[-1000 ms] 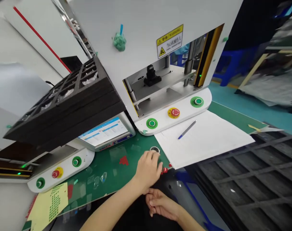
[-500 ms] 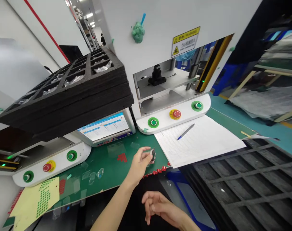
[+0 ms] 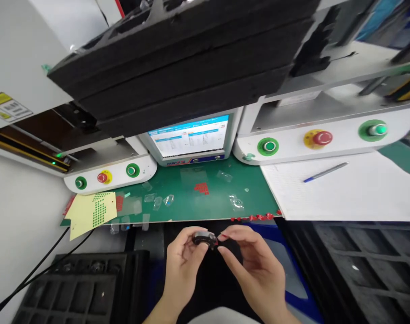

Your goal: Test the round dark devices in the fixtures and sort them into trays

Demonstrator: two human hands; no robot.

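Hovering just off the near edge of the green-matted table (image 3: 191, 200), at six o'clock in the frame, a small black rounded part (image 3: 205, 238) is held pinched between the thumb and fingertips of the left hand (image 3: 183, 263). The right hand (image 3: 255, 267) is set at the part's three o'clock end, thumb and forefinger narrowed to a slim gap, and a speck of red is seen at the forefinger tip; whether that hand grips the part cannot be told. A row of small red stickers (image 3: 255, 217) is lined along the table edge at one o'clock from the hands. A lit touchscreen panel (image 3: 191, 137) is seen at twelve o'clock, beneath a stack of black foam trays (image 3: 191, 58). A white ruled paper sheet (image 3: 353, 198), with a blue pen (image 3: 325, 172) laid on it, is seen at two o'clock, and a yellow sheet of green dots (image 3: 92, 213) at ten o'clock.
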